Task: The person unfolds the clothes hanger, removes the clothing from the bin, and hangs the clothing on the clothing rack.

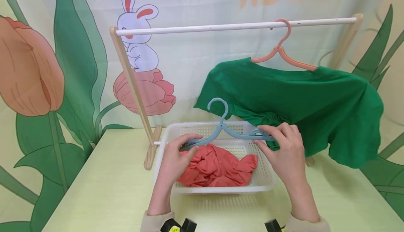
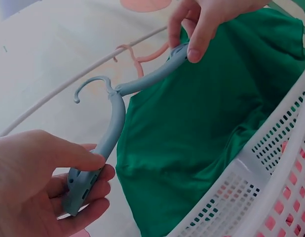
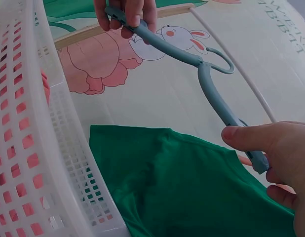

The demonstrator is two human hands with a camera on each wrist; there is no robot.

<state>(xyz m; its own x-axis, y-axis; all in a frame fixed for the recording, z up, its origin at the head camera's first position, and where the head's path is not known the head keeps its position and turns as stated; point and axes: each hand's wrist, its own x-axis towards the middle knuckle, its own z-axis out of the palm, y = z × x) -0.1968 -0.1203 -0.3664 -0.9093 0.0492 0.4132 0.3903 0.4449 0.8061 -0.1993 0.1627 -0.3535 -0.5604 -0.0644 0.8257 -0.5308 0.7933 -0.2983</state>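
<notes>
A blue folding clothes hanger (image 1: 222, 128) is held up over the white basket (image 1: 221, 190), its hook pointing upward. My left hand (image 1: 178, 158) pinches one arm end between thumb and fingers, seen close in the left wrist view. On the opposite arm end, my right hand (image 1: 285, 153) grips with thumb and fingers, as the right wrist view also shows. Below the hanger, a crumpled red cloth (image 1: 221, 169) lies in the basket. A green T-shirt (image 1: 293, 99) hangs on a pink hanger (image 1: 279, 48) at the right, behind my right hand.
A rack with a white rail (image 1: 202, 28) and wooden legs (image 1: 134, 84) stands behind the basket on a pale yellow-green table (image 1: 104, 176). The pink hanger hooks over the rail's right part. Behind it hangs a printed backdrop with a rabbit (image 1: 139, 42) and tulips.
</notes>
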